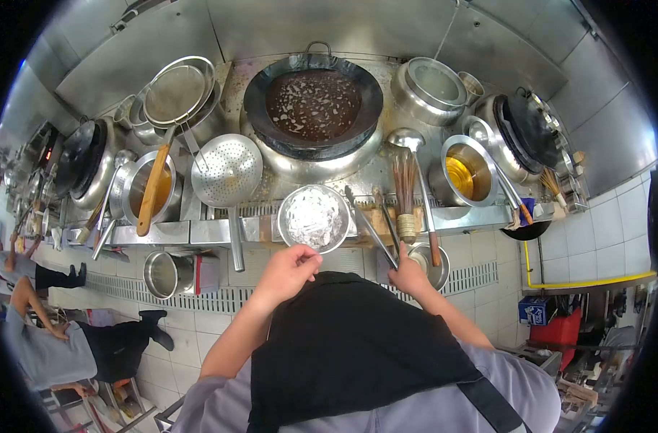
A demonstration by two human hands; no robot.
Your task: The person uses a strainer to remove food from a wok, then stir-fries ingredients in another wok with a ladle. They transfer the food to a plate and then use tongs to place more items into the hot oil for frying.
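Presently, I judge positioning in progress: the left hand (289, 274) meets the near rim of the bowl (281, 225) at the desk (224, 232) edge, fingers' grip unclear. The right hand (410, 276) has fingers closed on tongs (373, 229). Tong contact requires a steady bowl.

Head view, one, sole camera: worn on the person's head, facing forward and steeply down. Wide, round-edged field, dark at the corners, lines bowed. Lower centre, nearest: wearer's black apron (358, 353). Middle, within arm's reach: both forearms, the table (231, 232). Top, farther: metal back wall (387, 29). Sides, farther still: tiled floor (156, 372) left, tiled wall (596, 245) right. Shared coverage: none, single view.
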